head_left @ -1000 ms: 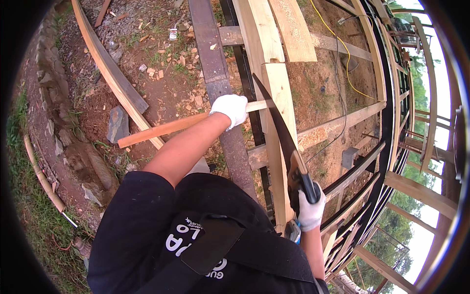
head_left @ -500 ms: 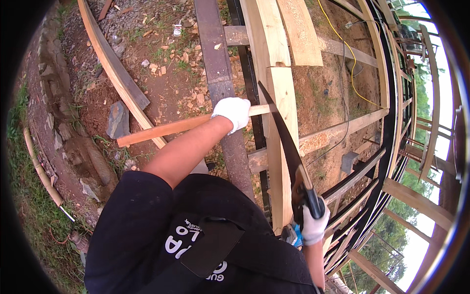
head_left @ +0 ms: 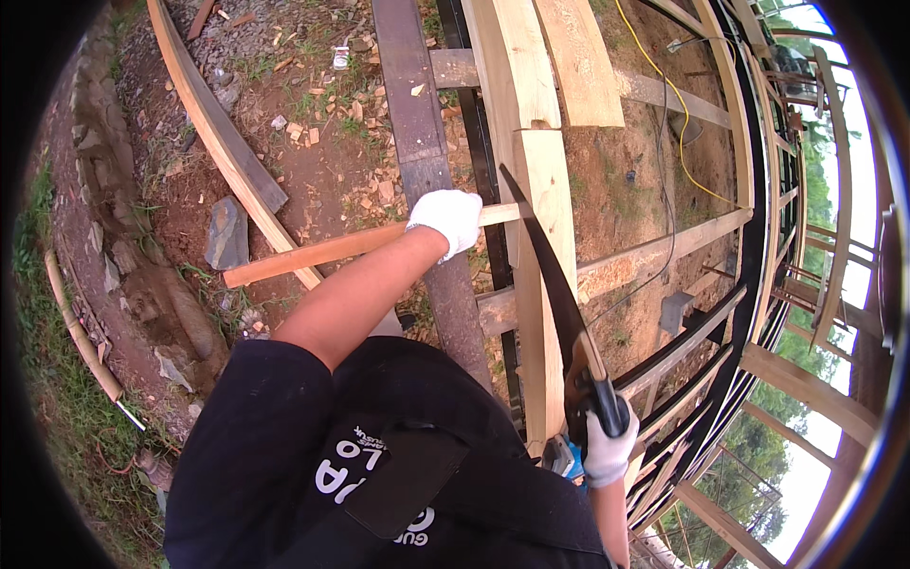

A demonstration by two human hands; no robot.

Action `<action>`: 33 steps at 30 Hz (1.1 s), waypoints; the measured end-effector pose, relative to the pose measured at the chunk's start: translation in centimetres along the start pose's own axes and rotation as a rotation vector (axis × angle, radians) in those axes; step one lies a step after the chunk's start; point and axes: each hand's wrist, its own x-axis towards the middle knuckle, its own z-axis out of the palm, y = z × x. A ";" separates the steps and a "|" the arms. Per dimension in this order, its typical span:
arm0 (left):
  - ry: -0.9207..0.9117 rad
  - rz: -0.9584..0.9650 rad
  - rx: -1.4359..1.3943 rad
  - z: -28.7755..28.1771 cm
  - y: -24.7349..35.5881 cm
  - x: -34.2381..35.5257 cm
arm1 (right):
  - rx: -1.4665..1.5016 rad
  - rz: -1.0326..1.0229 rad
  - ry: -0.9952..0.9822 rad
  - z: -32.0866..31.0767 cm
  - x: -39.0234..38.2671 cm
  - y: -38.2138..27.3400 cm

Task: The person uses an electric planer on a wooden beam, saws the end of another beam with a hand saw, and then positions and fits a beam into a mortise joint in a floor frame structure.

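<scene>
In a white glove, my left hand [head_left: 445, 222] is closed around a thin wooden strip [head_left: 318, 257]. The strip's pale right end rests over a thick light timber beam [head_left: 540, 313]; its reddish left end sticks out past my forearm. My right hand [head_left: 609, 444], gloved too, grips the black handle of a handsaw [head_left: 555, 261]. The saw's dark blade slants up and left over the beam, its upper part lying at the strip's right end. Whether the teeth touch the wood cannot be made out.
A blue power tool [head_left: 566, 459] sits by the beam's near end, beside my right wrist. A dark plank [head_left: 417, 104] runs left of the beam, and a wide board [head_left: 578, 66] lies at its far right. A yellow cord [head_left: 675, 95] crosses the dirt. Wood chips litter the ground.
The saw and my right hand have shifted very slightly downward. My left hand keeps its hold on the strip, which has barely moved.
</scene>
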 end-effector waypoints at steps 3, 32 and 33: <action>0.007 -0.002 0.030 0.6 0.0 0.5 | 0.015 0.039 0.025 2.0 1.7 -0.8; -0.046 -0.002 0.026 -0.2 0.1 0.2 | -0.025 0.199 -0.059 1.9 1.2 -4.2; -0.042 -0.007 0.028 -0.1 0.0 0.6 | -0.027 0.068 -0.025 4.8 5.2 -3.2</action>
